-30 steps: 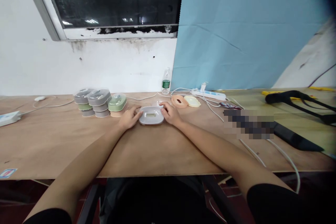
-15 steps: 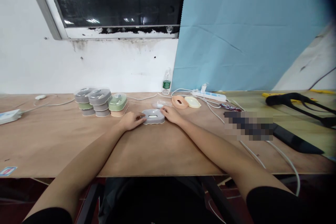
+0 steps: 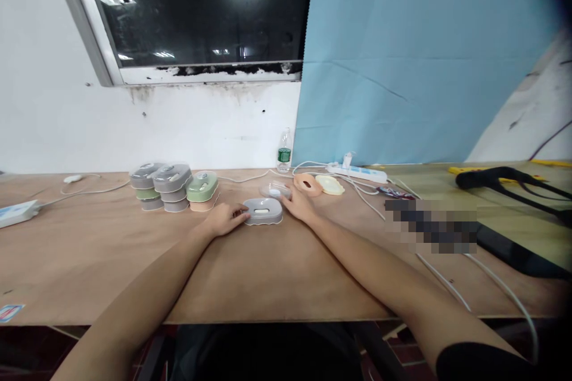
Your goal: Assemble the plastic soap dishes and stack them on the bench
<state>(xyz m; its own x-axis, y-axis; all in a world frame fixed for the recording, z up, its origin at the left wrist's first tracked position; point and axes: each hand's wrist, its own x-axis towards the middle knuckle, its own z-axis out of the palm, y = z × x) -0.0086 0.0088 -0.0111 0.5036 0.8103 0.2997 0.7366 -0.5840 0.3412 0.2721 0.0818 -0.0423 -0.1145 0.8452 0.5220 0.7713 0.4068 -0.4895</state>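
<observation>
A small grey oval plastic box with a slot in its glossy top sits on the table in front of me. My left hand has its thumb and fingers closed on the box's left end. Just behind the box lies a clear plastic lid with a whitish piece at its middle. At the lid's right edge is my right hand, fingers bent onto it and partly hiding it. An orange lid with a dark slot and a cream lid lie beyond that hand.
Stacked grey boxes and a green box on an orange one stand at the left. A water bottle is by the wall. A power strip, white cables and a black-framed object occupy the right side.
My right hand has left the right end of the grey box and moved back to the clear lid. My left hand stays on the box. The whole view has tilted slightly upward.
</observation>
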